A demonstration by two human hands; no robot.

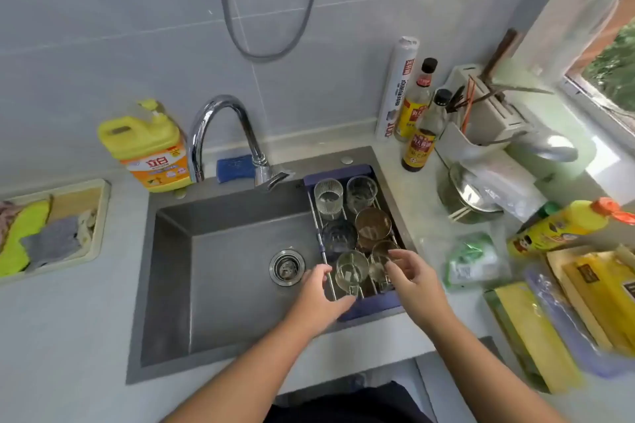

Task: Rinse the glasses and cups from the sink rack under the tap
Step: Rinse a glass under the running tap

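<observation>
A purple-framed wire rack spans the right side of the grey sink and holds several glasses. A clear glass stands at the rack's near end, with an amber one just right of it. Behind them stand a brown glass, a dark bluish one and two ribbed clear glasses. My left hand hovers beside the near clear glass, fingers relaxed. My right hand reaches over the amber glass, fingers spread. The chrome tap arches over the sink's back edge; no water runs.
A yellow detergent jug and a blue sponge sit behind the sink. A tray of cloths lies at left. Sauce bottles, a utensil holder, a metal pot and packets crowd the right counter.
</observation>
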